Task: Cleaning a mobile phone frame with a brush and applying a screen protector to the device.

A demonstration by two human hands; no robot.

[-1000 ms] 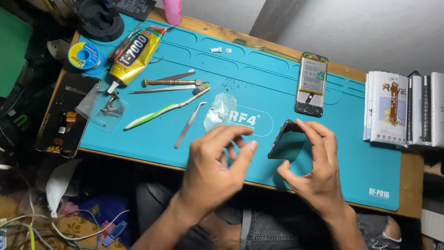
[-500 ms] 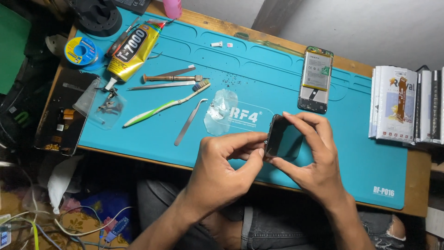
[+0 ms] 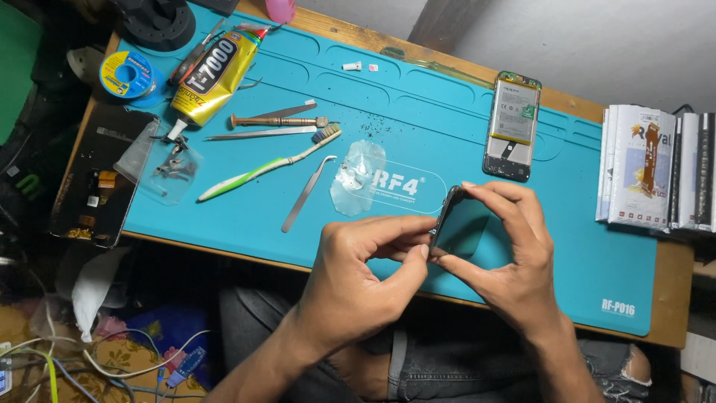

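Hands (image 3: 514, 261) pinching dark frame (image 3: 456, 224), perhaps phone's

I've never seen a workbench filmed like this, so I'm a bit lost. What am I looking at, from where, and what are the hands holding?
The camera sits on a person's head and looks down at their own two bare hands. The right hand holds a dark phone frame on edge; the left hand pinches its near edge. Below is a blue work mat on a wooden table. On the mat lie a glue tube, a toothbrush, tweezers and an opened phone showing its battery.
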